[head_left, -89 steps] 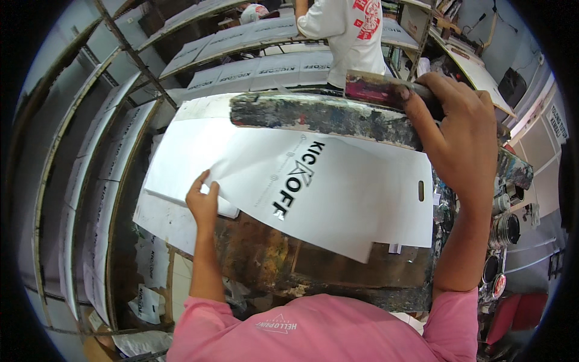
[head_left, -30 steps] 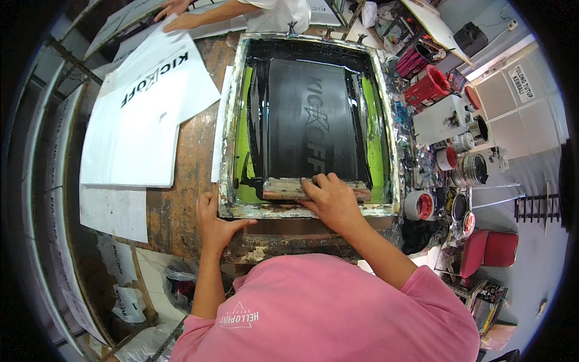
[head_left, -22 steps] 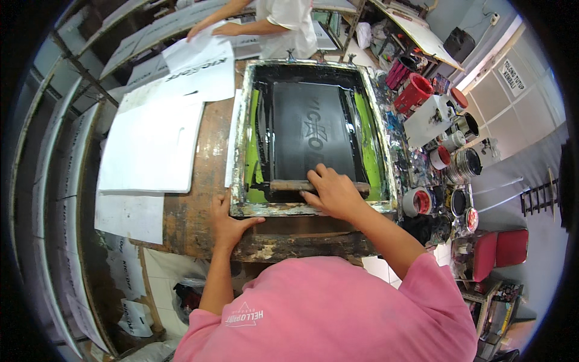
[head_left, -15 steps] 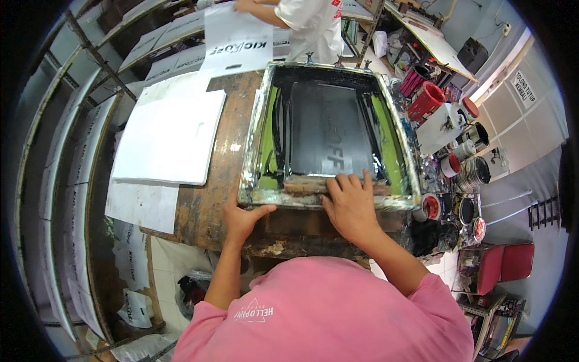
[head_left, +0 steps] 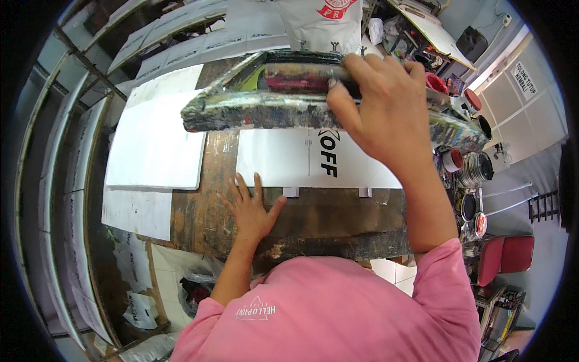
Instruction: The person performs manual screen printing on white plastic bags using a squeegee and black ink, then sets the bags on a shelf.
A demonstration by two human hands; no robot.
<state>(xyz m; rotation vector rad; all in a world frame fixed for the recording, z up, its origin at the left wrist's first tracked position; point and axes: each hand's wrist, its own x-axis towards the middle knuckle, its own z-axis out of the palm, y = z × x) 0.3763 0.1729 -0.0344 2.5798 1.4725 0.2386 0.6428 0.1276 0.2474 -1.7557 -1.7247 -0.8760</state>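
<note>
"Where's lettering near me?"

"Bold black capitals on your white sheet (head_left: 316, 160), partly hidden by the screen frame (head_left: 265, 112); small white lettering with a triangle on your pink shirt (head_left: 325, 320)."

"Farther off?"

"Black capitals on the white sign (head_left: 523, 81) to your right, red print on your co-worker's shirt (head_left: 319, 25), black on the racked sheets (head_left: 208, 49)."

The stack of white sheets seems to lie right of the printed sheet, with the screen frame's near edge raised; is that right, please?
Not quite: the head view shows the stack of white sheets lying left of the printed sheet. The screen frame does have its near edge raised.
</note>
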